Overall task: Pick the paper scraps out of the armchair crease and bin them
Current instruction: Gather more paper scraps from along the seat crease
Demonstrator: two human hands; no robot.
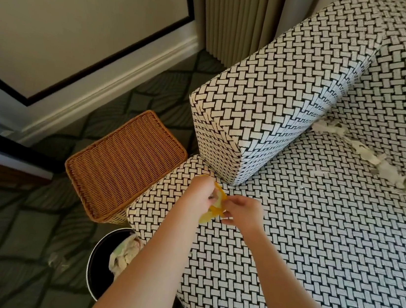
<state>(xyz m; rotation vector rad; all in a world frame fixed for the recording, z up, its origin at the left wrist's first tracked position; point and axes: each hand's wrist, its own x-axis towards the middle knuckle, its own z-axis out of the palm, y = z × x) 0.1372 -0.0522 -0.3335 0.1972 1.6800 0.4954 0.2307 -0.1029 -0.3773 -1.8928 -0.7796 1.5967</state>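
Note:
White paper scraps (376, 163) lie strung along the crease between the seat and backrest of a black-and-white woven-pattern armchair (328, 235), at the right. Over the seat's front left corner, my left hand (200, 192) and my right hand (242, 212) both pinch a thin yellow-orange item (215, 208), perhaps a glove or bag; what it is stays unclear. A round black bin (95, 263) with crumpled pale paper inside stands on the floor below my left forearm, partly hidden by it.
A brown wicker basket (122, 166) with its lid down stands on the carpet beside the armchair's left armrest (267, 105). Behind it are a white skirting board (101, 94), a wall and a beige pleated curtain (240, 16).

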